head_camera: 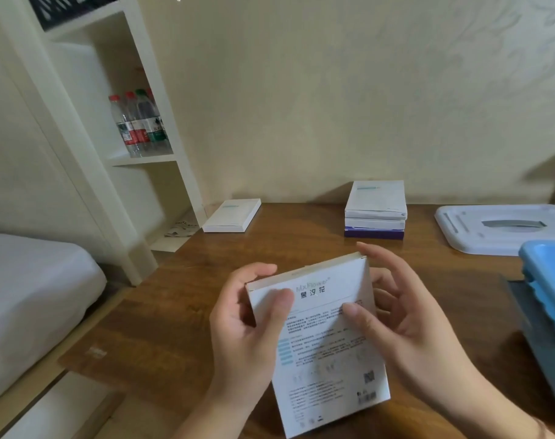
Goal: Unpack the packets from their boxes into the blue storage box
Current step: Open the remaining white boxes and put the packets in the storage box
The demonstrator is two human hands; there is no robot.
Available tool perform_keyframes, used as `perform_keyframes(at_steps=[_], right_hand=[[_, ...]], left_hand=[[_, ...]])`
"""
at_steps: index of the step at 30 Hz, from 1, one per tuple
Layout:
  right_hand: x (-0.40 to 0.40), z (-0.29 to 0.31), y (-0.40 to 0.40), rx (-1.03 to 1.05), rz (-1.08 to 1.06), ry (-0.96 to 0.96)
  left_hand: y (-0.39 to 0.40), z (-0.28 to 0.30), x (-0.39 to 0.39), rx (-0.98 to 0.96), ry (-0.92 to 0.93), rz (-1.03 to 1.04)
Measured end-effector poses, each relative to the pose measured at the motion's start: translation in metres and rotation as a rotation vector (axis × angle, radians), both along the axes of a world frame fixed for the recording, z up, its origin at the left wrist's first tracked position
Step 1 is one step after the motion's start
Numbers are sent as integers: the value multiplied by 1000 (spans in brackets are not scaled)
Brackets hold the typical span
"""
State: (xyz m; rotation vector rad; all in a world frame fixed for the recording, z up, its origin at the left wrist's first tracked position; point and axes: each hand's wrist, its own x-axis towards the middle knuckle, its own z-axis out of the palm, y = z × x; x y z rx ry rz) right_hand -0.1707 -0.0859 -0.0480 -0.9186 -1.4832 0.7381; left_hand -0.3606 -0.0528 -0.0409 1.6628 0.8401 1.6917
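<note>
Left hand (241,321) and right hand (406,315) both gripping a white packet box (323,350), thumbs on its printed face, blue storage box (548,280) beyond the right hand, stacked boxes (375,210) farther ahead on the desk (181,305)

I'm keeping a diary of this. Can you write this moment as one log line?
step: opening box | both hands grip white box | box shut | blue storage box right

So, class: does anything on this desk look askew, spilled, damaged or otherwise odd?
Nothing is spilled or damaged. The only oddity: the flat white cardboard box at the wooden desk's back left corner sits slightly over the edge. The stack of three boxes looks tidy.
</note>
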Motion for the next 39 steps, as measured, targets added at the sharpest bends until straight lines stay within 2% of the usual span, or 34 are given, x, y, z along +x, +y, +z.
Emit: perform_keyframes(at_steps=[3,6,10,19,25,27,39], right_hand=[[-1,3,-1,55,-149,-74],[-3,13,1,314,-402,-344],[-8,21,3,562,-539,-600],[-9,34,6,588,-535,-623],[-1,36,5,814,-581,-870],[-1,34,6,849,-600,-899],[-4,35,11,846,-632,-1000]], left_hand=[[-1,8,2,44,85,-16],[-2,9,2,88,112,9],[-5,9,4,165,137,5],[0,8,4,203,148,19],[3,9,4,215,123,-9],[4,9,5,211,125,-7],[10,10,9,166,118,30]])
